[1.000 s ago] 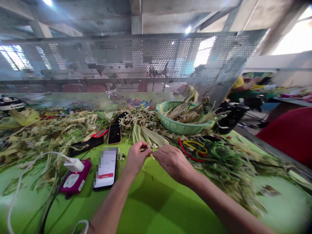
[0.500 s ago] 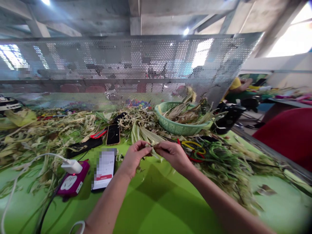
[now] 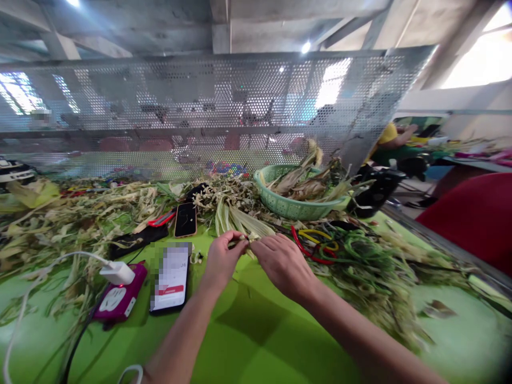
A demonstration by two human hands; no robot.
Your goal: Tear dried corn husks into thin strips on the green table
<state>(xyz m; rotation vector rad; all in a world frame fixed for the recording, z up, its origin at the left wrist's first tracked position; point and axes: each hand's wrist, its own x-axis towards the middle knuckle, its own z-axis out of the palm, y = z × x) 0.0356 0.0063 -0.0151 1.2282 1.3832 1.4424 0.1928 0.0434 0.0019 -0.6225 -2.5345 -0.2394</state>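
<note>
Here, hands (image 3: 256, 258) on husk strip (image 3: 248, 241)

A bright green table (image 3: 256, 341) carries dried husks (image 3: 72, 218) at left, two phones (image 3: 172, 277), a purple power strip (image 3: 120, 298) and a green basket (image 3: 294, 205) at upper centre.

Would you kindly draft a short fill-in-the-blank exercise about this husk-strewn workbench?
1. Both hands, left hand and right hand, pinch a strip of ____.
2. The basket of husks is ____ in colour.
3. The white charger sits plugged into a ____ power strip.
Missing words: husk; green; purple.
</note>
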